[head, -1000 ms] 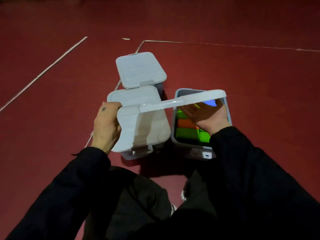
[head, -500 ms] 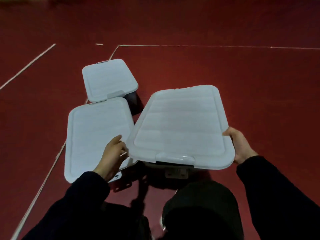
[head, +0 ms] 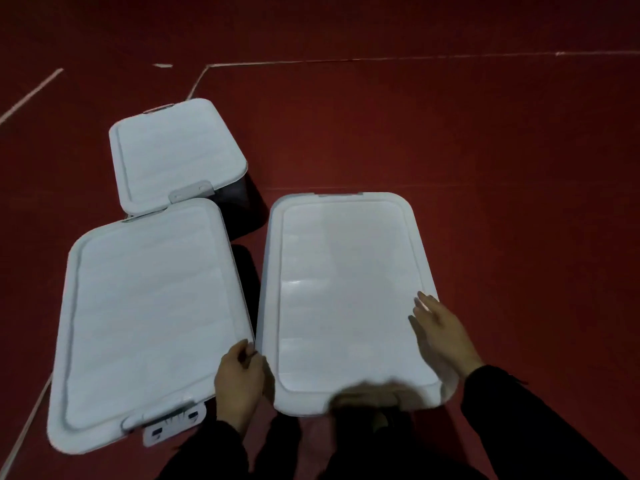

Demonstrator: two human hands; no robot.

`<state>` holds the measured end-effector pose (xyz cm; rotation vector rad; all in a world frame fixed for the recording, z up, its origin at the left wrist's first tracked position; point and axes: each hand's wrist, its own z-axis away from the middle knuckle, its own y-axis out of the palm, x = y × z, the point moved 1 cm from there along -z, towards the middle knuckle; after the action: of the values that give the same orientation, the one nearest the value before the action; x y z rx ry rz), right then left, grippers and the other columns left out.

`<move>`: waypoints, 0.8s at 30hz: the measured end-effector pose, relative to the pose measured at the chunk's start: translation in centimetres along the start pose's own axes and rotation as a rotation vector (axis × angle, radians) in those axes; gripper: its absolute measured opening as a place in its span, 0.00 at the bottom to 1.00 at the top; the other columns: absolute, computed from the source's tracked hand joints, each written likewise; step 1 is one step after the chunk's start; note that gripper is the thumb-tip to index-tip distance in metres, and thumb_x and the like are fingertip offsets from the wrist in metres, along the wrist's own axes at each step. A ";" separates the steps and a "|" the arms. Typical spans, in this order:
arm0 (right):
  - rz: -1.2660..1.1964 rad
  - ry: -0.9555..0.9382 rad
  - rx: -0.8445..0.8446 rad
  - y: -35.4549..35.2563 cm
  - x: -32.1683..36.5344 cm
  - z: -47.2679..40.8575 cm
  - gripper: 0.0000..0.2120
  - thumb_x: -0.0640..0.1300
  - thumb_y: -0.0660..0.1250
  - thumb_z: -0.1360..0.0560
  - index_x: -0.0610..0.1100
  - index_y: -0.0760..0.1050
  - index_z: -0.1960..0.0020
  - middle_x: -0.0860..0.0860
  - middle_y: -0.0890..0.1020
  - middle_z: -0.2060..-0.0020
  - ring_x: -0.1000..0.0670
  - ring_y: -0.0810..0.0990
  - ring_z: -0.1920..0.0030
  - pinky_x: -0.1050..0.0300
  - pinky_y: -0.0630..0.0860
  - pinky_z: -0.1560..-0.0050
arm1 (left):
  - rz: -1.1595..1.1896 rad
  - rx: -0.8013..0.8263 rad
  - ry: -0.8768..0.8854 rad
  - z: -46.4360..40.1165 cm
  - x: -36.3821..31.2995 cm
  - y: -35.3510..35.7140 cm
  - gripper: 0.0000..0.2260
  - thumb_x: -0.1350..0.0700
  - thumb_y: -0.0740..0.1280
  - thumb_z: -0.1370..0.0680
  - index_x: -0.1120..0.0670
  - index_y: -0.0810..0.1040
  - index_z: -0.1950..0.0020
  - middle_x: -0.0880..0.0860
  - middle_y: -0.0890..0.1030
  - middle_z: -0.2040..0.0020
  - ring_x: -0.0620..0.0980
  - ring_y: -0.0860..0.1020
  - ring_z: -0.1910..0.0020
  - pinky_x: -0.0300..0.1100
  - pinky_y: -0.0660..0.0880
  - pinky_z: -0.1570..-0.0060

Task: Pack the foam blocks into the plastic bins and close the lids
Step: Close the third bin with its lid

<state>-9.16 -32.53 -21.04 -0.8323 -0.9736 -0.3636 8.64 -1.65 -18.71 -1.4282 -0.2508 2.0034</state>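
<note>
All three lids sit on; my right hand [head: 441, 336] rests flat on the lower-right lid [head: 346, 296], left hand [head: 239, 379] grips its edge; latching remains, I judge.

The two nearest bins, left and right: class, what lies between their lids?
In the head view, a narrow dark gap separates the left lid from the right lid. At its near end sits the person's left hand, fingers curled at the right lid's edge.

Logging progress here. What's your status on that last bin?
Left hand at the near left edge of the right lid, grip unclear. Right hand flat on it. All three bins lidded. Nothing in the way.
</note>
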 end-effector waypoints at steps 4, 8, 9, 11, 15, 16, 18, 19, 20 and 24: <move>0.195 -0.054 0.030 1.5 -0.3 -1.4 0.23 0.37 0.62 0.20 0.48 0.73 0.26 0.53 0.66 0.22 0.52 0.62 0.22 0.47 0.60 0.21 | -0.142 0.058 0.142 -1.6 0.3 1.8 0.13 0.59 0.68 0.24 0.54 0.70 0.67 0.51 0.74 0.69 0.57 0.74 0.63 0.44 0.69 0.65; 0.339 -0.110 0.168 4.2 1.1 -2.3 0.24 0.40 0.59 0.17 0.49 0.66 0.22 0.55 0.57 0.19 0.54 0.50 0.19 0.55 0.51 0.20 | -0.410 0.003 0.284 -3.7 0.6 2.7 0.06 0.63 0.66 0.24 0.59 0.77 0.47 0.58 0.77 0.44 0.59 0.74 0.43 0.50 0.73 0.43; 0.394 -0.090 0.201 4.6 0.9 -2.4 0.25 0.43 0.59 0.17 0.51 0.65 0.21 0.54 0.54 0.18 0.53 0.47 0.18 0.55 0.51 0.21 | -0.439 0.016 0.342 -3.8 0.4 2.8 0.04 0.62 0.65 0.24 0.57 0.73 0.51 0.57 0.76 0.47 0.57 0.73 0.46 0.50 0.73 0.46; 0.450 -0.082 0.247 5.1 0.3 -2.3 0.26 0.47 0.60 0.18 0.55 0.64 0.21 0.55 0.51 0.18 0.54 0.42 0.18 0.53 0.52 0.23 | -0.602 0.020 0.445 -4.3 0.8 2.8 0.04 0.59 0.61 0.24 0.57 0.69 0.50 0.54 0.73 0.52 0.56 0.72 0.53 0.50 0.72 0.51; 0.655 -0.184 0.026 3.4 -0.3 -1.4 0.27 0.52 0.58 0.22 0.55 0.66 0.23 0.46 0.58 0.19 0.42 0.50 0.18 0.44 0.55 0.23 | -0.816 -0.003 0.394 -6.1 2.4 3.3 0.25 0.58 0.57 0.28 0.63 0.69 0.32 0.57 0.81 0.51 0.61 0.77 0.51 0.50 0.72 0.45; 0.715 -0.119 -0.087 2.6 -0.7 -1.2 0.29 0.53 0.59 0.23 0.54 0.63 0.22 0.43 0.56 0.19 0.39 0.50 0.19 0.41 0.53 0.23 | -0.807 -0.010 0.348 -5.9 2.0 3.6 0.25 0.59 0.60 0.29 0.63 0.69 0.31 0.56 0.81 0.52 0.61 0.78 0.52 0.50 0.73 0.47; 0.576 0.135 -0.127 1.5 -1.5 -0.9 0.35 0.53 0.63 0.22 0.53 0.52 0.19 0.40 0.52 0.18 0.38 0.51 0.19 0.38 0.54 0.23 | -0.724 -0.048 0.270 -5.1 1.1 4.1 0.25 0.62 0.63 0.30 0.62 0.69 0.33 0.56 0.80 0.54 0.61 0.77 0.55 0.50 0.73 0.51; 0.421 0.214 -0.084 1.4 -2.1 -0.9 0.37 0.53 0.65 0.21 0.52 0.51 0.18 0.40 0.55 0.19 0.39 0.57 0.20 0.40 0.58 0.24 | -0.668 -0.083 0.272 -5.1 1.0 4.2 0.23 0.63 0.62 0.30 0.63 0.69 0.35 0.55 0.79 0.57 0.60 0.76 0.58 0.50 0.72 0.51; 0.273 0.240 -0.019 1.3 -2.7 -0.9 0.36 0.52 0.66 0.21 0.52 0.52 0.18 0.42 0.63 0.21 0.40 0.65 0.24 0.42 0.64 0.26 | -0.616 -0.110 0.285 -5.0 1.0 4.3 0.19 0.63 0.61 0.30 0.63 0.70 0.39 0.55 0.77 0.60 0.59 0.75 0.60 0.50 0.71 0.51; -0.089 0.164 0.000 0.6 -4.3 -0.1 0.28 0.46 0.67 0.20 0.57 0.63 0.22 0.57 0.79 0.33 0.53 0.78 0.35 0.44 0.73 0.30 | -0.622 -0.136 0.313 -5.9 0.8 4.8 0.04 0.58 0.59 0.24 0.59 0.68 0.53 0.55 0.76 0.64 0.61 0.74 0.63 0.52 0.69 0.53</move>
<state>-11.04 -32.54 -25.00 -0.7481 -0.8597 -0.5006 11.91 -6.04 -24.03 -1.4911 -0.6160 1.2652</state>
